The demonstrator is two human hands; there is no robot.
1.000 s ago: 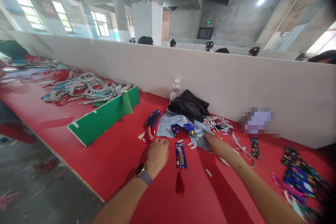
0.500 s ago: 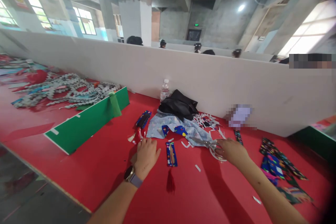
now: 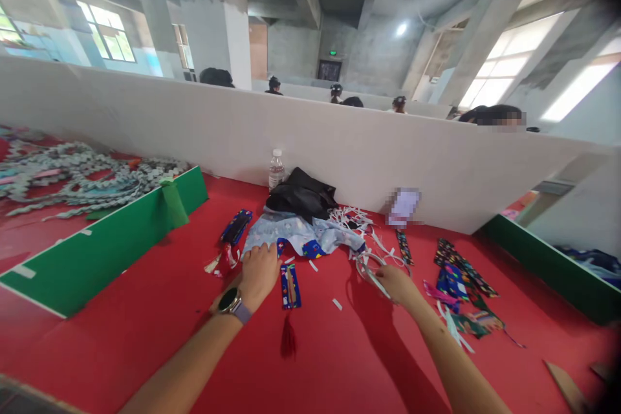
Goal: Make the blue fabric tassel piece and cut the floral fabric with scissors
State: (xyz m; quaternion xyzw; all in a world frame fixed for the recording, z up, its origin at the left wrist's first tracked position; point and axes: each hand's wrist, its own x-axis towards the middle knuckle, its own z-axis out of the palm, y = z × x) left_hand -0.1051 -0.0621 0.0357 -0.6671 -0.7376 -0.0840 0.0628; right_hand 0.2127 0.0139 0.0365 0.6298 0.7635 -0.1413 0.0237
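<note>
Evidently the step in hand is the handling of the scissors [image 3: 369, 273] among cloth pieces on the red tabletop [image 3: 334, 369]. They lie right of centre in the frame, handles toward the lower right, the tips hard to make out near the edge of the light-blue cloth [image 3: 272, 229]. The right hand [image 3: 395, 283] meets the handles with bent fingers; whether these grip or merely touch, I cannot tell, so picking up and putting down both remain possible readings.

Left of centre, the left hand [image 3: 261, 272] is palm down at the near edge of that cloth, fingers bent and close together; what is under them, if anything, is hidden. Just beside it, at the middle of the frame, lies a blue patterned piece [image 3: 291, 288] with a tan strip along it and a red tassel [image 3: 288, 338] toward the bottom of the frame.

As a judgement, the next move calls for a settled hold on the handles, or a clean release, without snagging the white ribbon loops [image 3: 388, 248] just beyond them. If the patterned piece is wanted, the left hand has only a short shift to make, keeping the tassel flat.
</note>
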